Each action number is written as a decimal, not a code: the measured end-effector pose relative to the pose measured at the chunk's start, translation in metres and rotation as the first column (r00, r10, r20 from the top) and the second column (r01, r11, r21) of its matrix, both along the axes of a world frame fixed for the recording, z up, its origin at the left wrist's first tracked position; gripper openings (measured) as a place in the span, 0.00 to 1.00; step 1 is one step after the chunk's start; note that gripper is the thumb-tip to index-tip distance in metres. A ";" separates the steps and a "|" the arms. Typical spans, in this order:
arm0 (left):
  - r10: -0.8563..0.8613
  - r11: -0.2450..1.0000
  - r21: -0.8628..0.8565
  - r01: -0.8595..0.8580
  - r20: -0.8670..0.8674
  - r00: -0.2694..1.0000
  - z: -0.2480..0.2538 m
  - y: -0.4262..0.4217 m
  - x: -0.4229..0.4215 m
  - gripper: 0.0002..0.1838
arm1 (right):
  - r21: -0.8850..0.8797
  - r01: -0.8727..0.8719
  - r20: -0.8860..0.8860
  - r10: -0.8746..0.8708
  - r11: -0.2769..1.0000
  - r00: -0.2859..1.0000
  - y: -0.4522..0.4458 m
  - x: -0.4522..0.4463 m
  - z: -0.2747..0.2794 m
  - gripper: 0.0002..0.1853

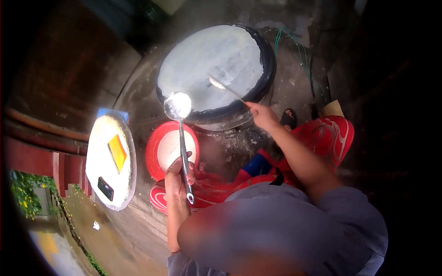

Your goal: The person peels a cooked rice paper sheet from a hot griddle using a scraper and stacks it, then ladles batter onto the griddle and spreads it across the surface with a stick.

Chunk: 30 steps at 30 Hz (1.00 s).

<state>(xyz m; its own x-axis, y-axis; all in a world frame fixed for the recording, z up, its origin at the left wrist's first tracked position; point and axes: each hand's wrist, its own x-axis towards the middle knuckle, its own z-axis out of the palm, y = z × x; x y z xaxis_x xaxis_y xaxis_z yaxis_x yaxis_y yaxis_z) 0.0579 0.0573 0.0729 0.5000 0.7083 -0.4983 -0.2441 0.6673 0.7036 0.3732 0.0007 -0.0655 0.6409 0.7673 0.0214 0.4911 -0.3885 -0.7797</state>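
Note:
My left hand (176, 177) is closed round the handle of a metal ladle (177, 106). The ladle's bowl is between a red bucket (149, 154) and a round griddle (269, 55). White batter (172, 149) fills part of the bucket beneath the handle. In my right hand (263, 116) is a thin wooden spreader stick (232, 91), its far end over the griddle with a white lump of batter on it. A thin white batter layer (198, 60) covers most of the griddle, with a darker patch near the stick.
At the left stands a round white table or tray (99, 147) bearing a yellow-orange rectangular item (117, 154) and a dark phone (105, 189). A blue item (113, 113) shows behind it. A green cord (299, 50) runs over the floor right of the griddle.

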 end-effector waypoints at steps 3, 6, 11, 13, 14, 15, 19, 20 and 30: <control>-0.024 1.000 0.009 0.024 -0.020 1.000 0.005 -0.005 0.004 0.19 | 0.032 -0.042 -0.191 0.047 0.999 0.980 -0.002 0.010 0.019 0.19; -0.028 0.999 0.036 0.031 -0.080 0.996 0.008 -0.010 0.005 0.18 | 0.053 0.019 -0.423 0.005 0.998 0.906 -0.014 0.015 0.014 0.20; -0.030 0.998 0.058 0.038 -0.129 0.991 -0.007 -0.004 0.020 0.15 | 0.096 -0.009 -0.217 0.029 0.995 0.976 0.004 -0.034 -0.013 0.19; -0.042 0.993 0.101 0.054 -0.119 0.992 -0.013 0.005 0.031 0.13 | 0.104 -0.014 -0.272 0.042 0.994 0.961 0.013 -0.034 -0.002 0.18; -0.048 0.992 0.107 0.065 -0.158 0.986 -0.015 0.009 0.037 0.15 | 0.107 -0.012 -0.350 0.049 0.994 0.936 0.014 -0.029 0.002 0.18; -0.054 0.989 0.128 0.079 -0.189 0.980 -0.019 0.015 0.041 0.14 | 0.109 -0.013 -0.422 0.058 0.994 0.905 0.013 -0.026 0.005 0.18; -0.071 0.978 0.169 0.124 -0.291 0.954 -0.035 0.039 0.069 0.11 | 0.080 0.081 -0.393 -0.043 0.994 0.919 0.001 -0.027 0.010 0.19; -0.060 0.979 0.165 0.118 -0.320 0.945 -0.032 0.041 0.081 0.10 | 0.083 0.087 -0.303 -0.058 0.993 0.951 0.001 -0.030 0.004 0.19; 0.149 0.937 -0.348 -0.043 0.284 0.947 -0.026 0.050 0.091 0.13 | 0.312 -0.046 -0.354 0.161 0.949 0.921 0.019 -0.064 0.017 0.17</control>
